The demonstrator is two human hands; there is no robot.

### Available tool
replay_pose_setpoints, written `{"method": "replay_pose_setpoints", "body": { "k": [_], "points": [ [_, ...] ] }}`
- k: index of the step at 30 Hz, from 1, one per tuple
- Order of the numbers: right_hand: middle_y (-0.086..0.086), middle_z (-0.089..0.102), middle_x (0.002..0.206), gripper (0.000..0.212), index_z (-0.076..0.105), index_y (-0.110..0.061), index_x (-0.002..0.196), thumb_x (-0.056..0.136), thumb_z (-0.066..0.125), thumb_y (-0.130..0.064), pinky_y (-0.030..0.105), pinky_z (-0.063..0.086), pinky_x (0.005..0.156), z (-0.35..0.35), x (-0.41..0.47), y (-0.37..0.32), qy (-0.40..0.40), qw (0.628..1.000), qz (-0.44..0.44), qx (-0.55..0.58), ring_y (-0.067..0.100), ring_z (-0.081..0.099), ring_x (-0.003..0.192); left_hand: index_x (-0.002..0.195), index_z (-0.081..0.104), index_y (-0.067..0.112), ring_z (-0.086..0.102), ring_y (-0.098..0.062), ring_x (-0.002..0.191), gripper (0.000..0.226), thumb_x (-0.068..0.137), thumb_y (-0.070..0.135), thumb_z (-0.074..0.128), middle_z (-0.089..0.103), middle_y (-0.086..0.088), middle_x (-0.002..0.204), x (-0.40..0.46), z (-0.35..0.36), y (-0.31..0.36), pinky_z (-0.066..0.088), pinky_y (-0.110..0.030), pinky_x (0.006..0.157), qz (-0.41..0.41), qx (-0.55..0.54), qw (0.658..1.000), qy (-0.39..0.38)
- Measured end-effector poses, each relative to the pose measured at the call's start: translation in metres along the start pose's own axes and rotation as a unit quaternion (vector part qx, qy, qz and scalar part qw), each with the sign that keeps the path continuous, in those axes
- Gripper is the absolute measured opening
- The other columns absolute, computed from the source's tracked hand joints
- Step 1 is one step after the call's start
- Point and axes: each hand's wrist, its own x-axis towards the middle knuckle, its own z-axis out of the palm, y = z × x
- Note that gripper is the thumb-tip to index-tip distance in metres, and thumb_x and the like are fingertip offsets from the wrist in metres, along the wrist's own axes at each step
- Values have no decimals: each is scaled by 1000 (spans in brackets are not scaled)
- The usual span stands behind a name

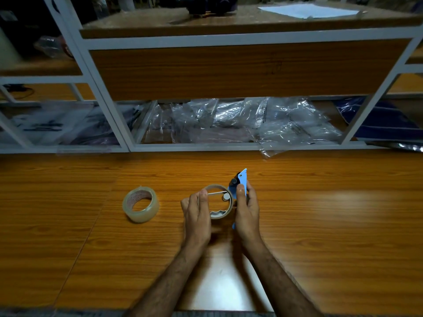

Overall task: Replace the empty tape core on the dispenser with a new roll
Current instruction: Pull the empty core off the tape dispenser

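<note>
A blue tape dispenser is held upright above the wooden table, with my right hand gripping its right side. The empty brown cardboard core sits on the dispenser's hub. My left hand grips the core's left rim, thumb on top of it. A new roll of clear tape lies tilted on the table to the left of my hands, apart from them.
A white metal shelf frame with a wooden panel stands at the back of the table. Its lower level holds several clear plastic bags. White paper lies on the top shelf.
</note>
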Motion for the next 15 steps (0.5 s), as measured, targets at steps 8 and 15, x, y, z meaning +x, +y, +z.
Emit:
{"method": "replay_pose_setpoints", "body": {
  "k": [8,15],
  "points": [
    [3,69,110,40,56,-8,141,109,48,-32,18,51,78,0,0,-4,1,1000,10,-11,10,62,95,122,64,25,49,-11,99,54,95,57,30,40,2,104,3,-2,3,49,-38,96,35,32,999,16],
    [5,70,106,41,51,-14,146,109,47,-32,20,52,77,-2,0,-3,-2,1000,18,-17,12,64,92,119,61,25,48,7,85,51,94,57,30,38,4,104,1,-5,10,45,-22,76,42,18,999,-2]
  ]
}}
